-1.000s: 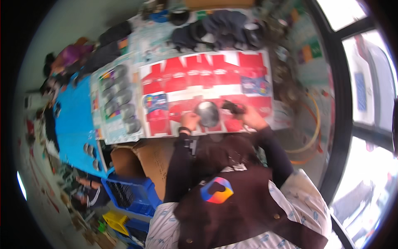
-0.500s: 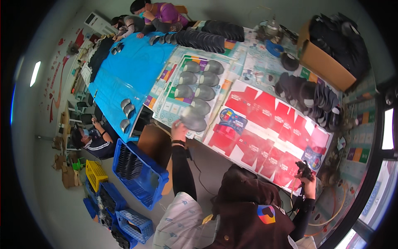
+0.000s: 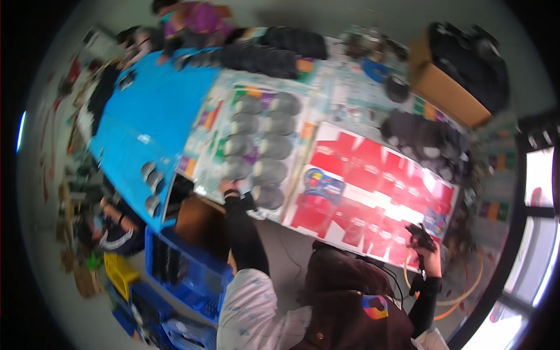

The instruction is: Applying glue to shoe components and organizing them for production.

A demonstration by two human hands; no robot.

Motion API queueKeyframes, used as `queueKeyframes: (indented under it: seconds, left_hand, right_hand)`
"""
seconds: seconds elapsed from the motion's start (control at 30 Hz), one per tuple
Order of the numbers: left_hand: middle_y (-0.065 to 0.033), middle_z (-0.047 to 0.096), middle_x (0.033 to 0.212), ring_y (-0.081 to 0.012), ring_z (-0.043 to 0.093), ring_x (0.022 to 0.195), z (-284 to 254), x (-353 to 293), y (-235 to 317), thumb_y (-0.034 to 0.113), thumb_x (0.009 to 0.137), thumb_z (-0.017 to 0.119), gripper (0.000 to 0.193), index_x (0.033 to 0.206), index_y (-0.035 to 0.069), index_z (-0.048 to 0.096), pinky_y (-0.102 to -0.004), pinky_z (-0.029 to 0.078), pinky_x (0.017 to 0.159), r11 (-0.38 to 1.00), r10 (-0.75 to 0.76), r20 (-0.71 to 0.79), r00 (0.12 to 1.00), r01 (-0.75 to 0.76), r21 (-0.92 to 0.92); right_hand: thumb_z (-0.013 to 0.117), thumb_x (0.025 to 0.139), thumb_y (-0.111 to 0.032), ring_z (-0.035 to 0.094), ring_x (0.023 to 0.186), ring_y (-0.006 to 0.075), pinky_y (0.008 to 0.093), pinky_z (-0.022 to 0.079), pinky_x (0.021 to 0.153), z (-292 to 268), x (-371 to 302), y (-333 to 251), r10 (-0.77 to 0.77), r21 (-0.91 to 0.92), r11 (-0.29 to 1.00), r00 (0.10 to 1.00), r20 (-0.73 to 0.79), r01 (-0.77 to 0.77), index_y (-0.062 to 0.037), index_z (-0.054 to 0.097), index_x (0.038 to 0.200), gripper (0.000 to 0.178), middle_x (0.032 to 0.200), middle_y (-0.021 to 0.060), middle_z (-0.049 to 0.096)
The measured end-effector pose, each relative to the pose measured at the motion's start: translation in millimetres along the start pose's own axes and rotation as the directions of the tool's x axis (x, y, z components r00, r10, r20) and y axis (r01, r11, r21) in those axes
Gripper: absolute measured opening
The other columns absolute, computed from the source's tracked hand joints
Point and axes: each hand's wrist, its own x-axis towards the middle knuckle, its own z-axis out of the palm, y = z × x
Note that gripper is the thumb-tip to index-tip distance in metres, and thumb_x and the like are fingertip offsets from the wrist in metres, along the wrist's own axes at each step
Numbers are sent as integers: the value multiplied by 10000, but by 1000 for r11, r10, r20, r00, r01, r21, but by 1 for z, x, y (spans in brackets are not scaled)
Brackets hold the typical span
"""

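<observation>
My left hand (image 3: pixel 229 185) is at the near edge of a grey dome-shaped pad (image 3: pixel 238 167), the closest one in the left row. Motion smears its fingers, so whether they grip the pad cannot be told. Another grey pad (image 3: pixel 268 197) lies just right of this hand, at the near end of the right row. Both rows rest on a printed sheet (image 3: pixel 210 169). Over the near right corner of a red-and-white printed board (image 3: pixel 361 213), my right hand (image 3: pixel 430 256) is closed around a dark, crusted spray gun (image 3: pixel 421 238).
A pale hose (image 3: pixel 461 302) loops at the right. Dark pads (image 3: pixel 423 135) and a cardboard box (image 3: pixel 446 87) stand beyond the board. Left are a blue-covered table (image 3: pixel 146 111), a blue crate (image 3: pixel 198 280) and a yellow crate (image 3: pixel 119 268). Co-workers sit around the blue table.
The view has shifted, with most things now further left. A grey pad blurred beside my left hand before now lies at the left row's near end. My right hand still holds the spray gun.
</observation>
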Motion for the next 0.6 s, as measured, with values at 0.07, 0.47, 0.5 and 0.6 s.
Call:
queueKeyframes:
  seconds: [0.07,0.47,0.5,0.6]
  left_hand:
    - [-108,748,883,-331,703,839,3,-4,-27,454,828,716,318,930,160,785,-492,530,768,904,427,-56,903,-428,-11]
    - [-153,684,1046,-374,621,1041,-255,-94,501,55,843,667,258,1100,55,688,-486,491,924,315,206,-414,887,-461,-830]
    - [-138,646,1010,-382,603,1003,-275,-99,539,57,814,698,274,1085,97,686,-494,491,886,331,292,-509,810,-585,-741]
    - [-109,566,1051,-332,568,1037,-285,-95,605,115,873,616,197,1047,175,689,-478,475,877,434,549,-495,674,-736,-520]
  right_hand:
    - [657,837,16,736,958,197,273,562,600,-5,6,8,-1,-55,999,1000,-8,1,20,667,1209,372,1080,82,727]
    - [660,862,41,706,944,146,238,537,622,-17,-48,3,97,-4,995,978,-185,-99,-26,620,1307,452,1070,58,738]
    - [660,860,41,706,951,148,236,537,617,-16,-59,1,97,31,995,976,-193,-92,-27,620,1311,457,1086,54,731]
    - [636,843,46,698,908,121,240,535,597,-13,-90,-2,102,-3,994,960,-260,-107,-13,623,1298,459,1060,62,747]
